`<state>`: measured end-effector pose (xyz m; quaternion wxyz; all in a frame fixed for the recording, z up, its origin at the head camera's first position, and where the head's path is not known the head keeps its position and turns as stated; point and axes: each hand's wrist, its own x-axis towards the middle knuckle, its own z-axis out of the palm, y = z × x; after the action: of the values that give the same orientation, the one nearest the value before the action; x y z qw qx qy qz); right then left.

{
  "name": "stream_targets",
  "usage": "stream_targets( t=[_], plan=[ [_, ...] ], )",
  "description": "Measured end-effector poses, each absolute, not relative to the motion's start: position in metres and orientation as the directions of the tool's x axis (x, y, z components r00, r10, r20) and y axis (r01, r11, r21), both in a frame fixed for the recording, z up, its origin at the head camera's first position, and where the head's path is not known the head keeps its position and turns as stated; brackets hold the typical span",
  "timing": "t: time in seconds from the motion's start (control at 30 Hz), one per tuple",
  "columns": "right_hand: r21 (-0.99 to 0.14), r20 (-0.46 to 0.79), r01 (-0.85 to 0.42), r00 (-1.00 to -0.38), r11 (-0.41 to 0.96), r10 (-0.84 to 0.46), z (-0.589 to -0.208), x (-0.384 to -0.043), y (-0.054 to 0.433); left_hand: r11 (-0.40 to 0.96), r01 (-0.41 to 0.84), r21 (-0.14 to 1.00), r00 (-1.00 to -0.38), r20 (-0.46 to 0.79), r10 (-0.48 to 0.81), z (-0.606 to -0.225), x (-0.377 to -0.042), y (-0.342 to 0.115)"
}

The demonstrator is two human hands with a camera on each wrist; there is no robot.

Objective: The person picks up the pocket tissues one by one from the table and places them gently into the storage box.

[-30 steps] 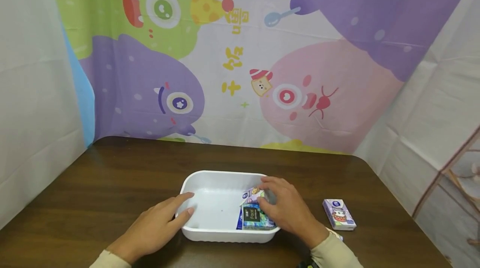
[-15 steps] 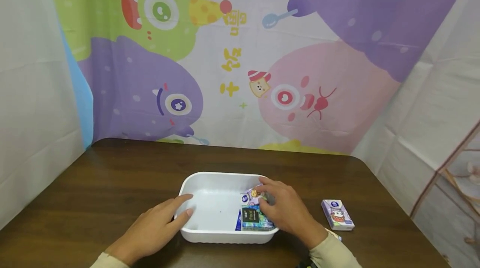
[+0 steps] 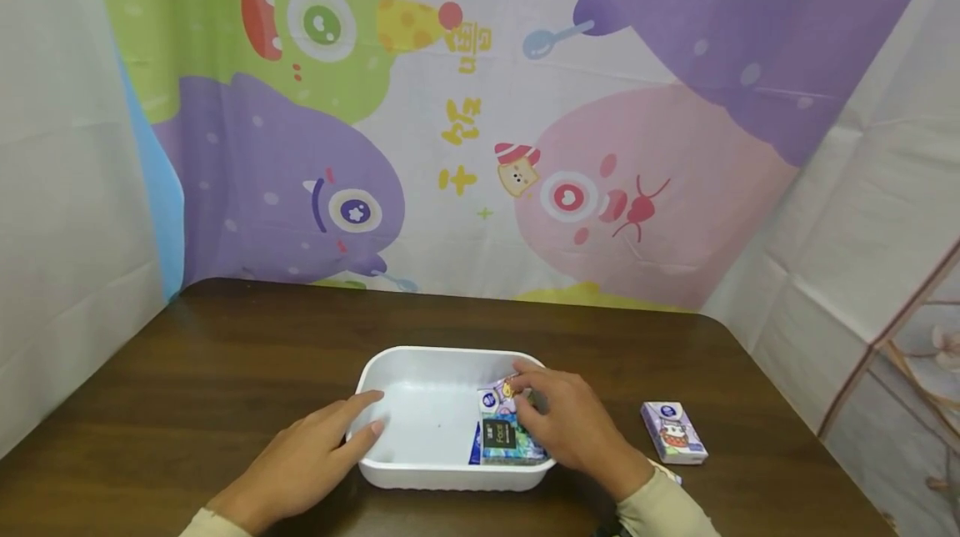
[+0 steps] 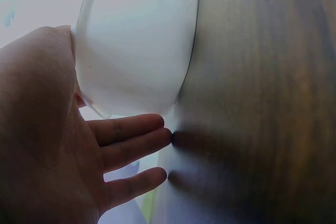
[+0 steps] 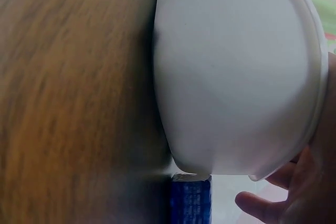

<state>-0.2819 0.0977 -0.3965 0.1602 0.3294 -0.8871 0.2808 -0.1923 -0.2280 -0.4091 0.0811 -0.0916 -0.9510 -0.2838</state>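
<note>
A white plastic tub (image 3: 420,477) stands on the table. My left hand (image 3: 303,458) rests at its left end, thumb and index finger reaching over the rim. In the left wrist view, the other fingers (image 4: 136,142) extend straight outside the tub, tips at the tabletop. My right hand (image 3: 573,420) lies over the right end, thumb and fingertips inside the rim. Beneath them, inside the tub, are a purple-and-white tissue pack (image 3: 491,398), a blue-green tissue pack marked "Face" (image 3: 498,435) and a partly hidden dark blue pack (image 3: 475,445).
A purple cartoon tissue pack (image 3: 673,434) lies on the brown table (image 3: 262,337) to the right. Another pack (image 3: 671,473) shows partly behind my right wrist. A blue pack (image 5: 190,198) stands outside the tub in the right wrist view. A cartoon curtain (image 3: 450,253) hangs behind.
</note>
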Motion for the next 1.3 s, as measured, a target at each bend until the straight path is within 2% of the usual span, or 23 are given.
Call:
stream_targets(
  t=[0.67, 1.3],
  plan=[
    [-0.319, 0.612, -0.738, -0.639, 0.594, -0.466, -0.399, -0.283, 0.1, 0.821, 0.224, 0.526, -0.969, 0.208, 0.132, -0.412, -0.193, -0.228],
    [-0.358, 0.618, -0.692, -0.679, 0.627, -0.396, -0.392, -0.291, 0.116, 0.816, 0.235, 0.528, -0.967, 0.213, 0.141, -0.411, -0.197, -0.227]
  ],
)
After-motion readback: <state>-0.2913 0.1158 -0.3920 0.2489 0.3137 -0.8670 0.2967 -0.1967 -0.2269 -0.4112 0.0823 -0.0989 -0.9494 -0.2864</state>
